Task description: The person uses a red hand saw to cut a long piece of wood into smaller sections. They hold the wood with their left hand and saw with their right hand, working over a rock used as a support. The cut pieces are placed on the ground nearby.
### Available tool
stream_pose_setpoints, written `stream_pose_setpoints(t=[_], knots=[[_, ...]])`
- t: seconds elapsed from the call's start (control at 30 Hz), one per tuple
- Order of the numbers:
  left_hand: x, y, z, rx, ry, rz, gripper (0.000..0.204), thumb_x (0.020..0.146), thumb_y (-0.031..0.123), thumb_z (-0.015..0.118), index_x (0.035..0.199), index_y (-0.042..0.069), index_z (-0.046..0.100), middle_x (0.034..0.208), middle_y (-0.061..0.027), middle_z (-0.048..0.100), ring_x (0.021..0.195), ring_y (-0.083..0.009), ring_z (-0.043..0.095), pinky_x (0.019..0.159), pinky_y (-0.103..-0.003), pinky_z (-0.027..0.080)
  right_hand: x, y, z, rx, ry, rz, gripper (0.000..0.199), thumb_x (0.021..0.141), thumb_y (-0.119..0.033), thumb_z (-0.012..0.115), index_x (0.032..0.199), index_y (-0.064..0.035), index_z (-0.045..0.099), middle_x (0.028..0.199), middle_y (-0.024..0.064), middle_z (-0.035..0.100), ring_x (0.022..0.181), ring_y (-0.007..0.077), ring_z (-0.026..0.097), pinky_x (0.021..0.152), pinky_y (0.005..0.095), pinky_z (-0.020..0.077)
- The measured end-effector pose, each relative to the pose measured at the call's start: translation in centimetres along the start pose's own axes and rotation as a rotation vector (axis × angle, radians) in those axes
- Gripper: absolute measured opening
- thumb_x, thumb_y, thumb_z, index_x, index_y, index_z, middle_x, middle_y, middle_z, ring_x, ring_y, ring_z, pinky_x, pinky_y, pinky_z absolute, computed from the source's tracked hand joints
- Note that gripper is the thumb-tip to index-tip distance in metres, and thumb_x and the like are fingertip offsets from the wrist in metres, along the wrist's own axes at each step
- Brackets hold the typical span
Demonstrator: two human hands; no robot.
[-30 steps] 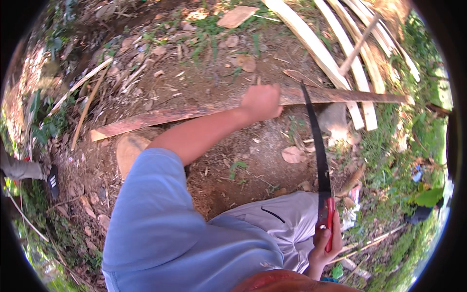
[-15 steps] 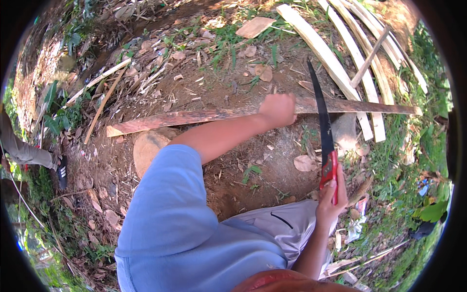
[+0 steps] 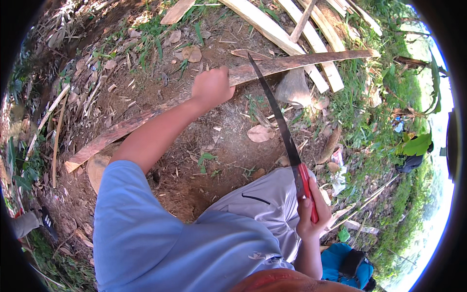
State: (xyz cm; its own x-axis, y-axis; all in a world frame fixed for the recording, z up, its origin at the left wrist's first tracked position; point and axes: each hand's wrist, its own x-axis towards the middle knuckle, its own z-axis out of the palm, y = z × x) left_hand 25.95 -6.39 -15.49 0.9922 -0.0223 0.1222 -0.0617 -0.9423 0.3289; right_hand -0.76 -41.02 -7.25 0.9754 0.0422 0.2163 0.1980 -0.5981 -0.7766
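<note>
A long rough plank (image 3: 134, 120) lies slantwise across the ground before me, its left part near a cut log (image 3: 98, 170) and its right part by a stone-like block (image 3: 293, 88). My left hand (image 3: 213, 87) is closed around the plank near its middle. In my right hand (image 3: 314, 209) is the red handle of a handsaw (image 3: 282, 124), gripped in wrapped fingers close to my knee. The dark blade points up and away, its tip at the plank just right of my left hand. Whether the teeth touch the wood I cannot tell.
Several pale sawn boards (image 3: 262, 25) lie at the far right, with a stick (image 3: 302, 22) across them. Dry leaves (image 3: 260, 133) and wood chips litter the soil. A blue bag (image 3: 345, 265) sits near my right side. Another person's shoe (image 3: 48, 224) shows at the left.
The view has swung to the right, so the scene sits further left. My right hand has drawn the saw back toward me, and its blade slants more. My left hand keeps its hold.
</note>
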Motion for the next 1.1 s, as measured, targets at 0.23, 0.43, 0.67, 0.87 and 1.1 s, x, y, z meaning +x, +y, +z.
stream_pose_setpoints(t=[0.23,0.43,0.67,0.87,1.1], knots=[[0.4,0.2,-0.6,0.027,-0.034,-0.044,0.041,0.087,0.035,0.086,0.11,0.004,0.073,0.093,-0.0193,0.08,0.09,-0.0398,0.08,0.08,-0.05,0.064,14.6,2.7,10.0,0.305,0.082,-0.068,0.041,0.109,-0.007,0.063,0.149,-0.0001,0.068,0.108,0.0102,0.081,0.082,0.0092,0.067,0.075,0.0263,0.055],[0.2,0.6,-1.2,0.027,-0.073,-0.059,0.042,0.088,0.034,0.084,0.114,0.003,0.074,0.098,-0.0209,0.081,0.095,-0.0395,0.08,0.084,-0.05,0.064,12.2,4.7,10.8,0.395,0.054,-0.013,0.041,0.109,-0.008,0.064,0.15,-0.0009,0.067,0.101,0.0068,0.079,0.078,0.0074,0.063,0.073,0.0247,0.0518],[0.2,0.9,-1.2,0.057,-0.096,-0.134,0.04,0.087,0.034,0.083,0.112,0.004,0.076,0.099,-0.0205,0.081,0.096,-0.0397,0.079,0.087,-0.05,0.064,1.1,5.4,3.0,0.139,0.031,0.041,0.042,0.103,-0.006,0.067,0.144,-0.0003,0.071,0.102,0.0169,0.083,0.074,0.0153,0.076,0.071,0.0276,0.0566],[0.5,0.8,-0.3,0.043,-0.068,-0.102,0.037,0.085,0.031,0.084,0.108,0.003,0.075,0.095,-0.0205,0.08,0.095,-0.0401,0.079,0.086,-0.051,0.063,-0.9,3.2,-1.1,-0.002,-0.009,-0.054,0.041,0.097,-0.003,0.068,0.137,0.0039,0.074,0.113,0.0228,0.082,0.07,0.0231,0.079,0.068,0.0288,0.0582],[0.3,0.4,-0.5,0.054,-0.023,-0.063,0.037,0.084,0.031,0.084,0.105,0.002,0.075,0.093,-0.021,0.08,0.091,-0.0405,0.079,0.083,-0.052,0.064,13.7,2.7,10.6,0.186,0.039,-0.2,0.045,0.102,-0.002,0.069,0.147,-0.0021,0.069,0.12,0.019,0.082,0.07,0.0092,0.071,0.065,0.0263,0.0543]])
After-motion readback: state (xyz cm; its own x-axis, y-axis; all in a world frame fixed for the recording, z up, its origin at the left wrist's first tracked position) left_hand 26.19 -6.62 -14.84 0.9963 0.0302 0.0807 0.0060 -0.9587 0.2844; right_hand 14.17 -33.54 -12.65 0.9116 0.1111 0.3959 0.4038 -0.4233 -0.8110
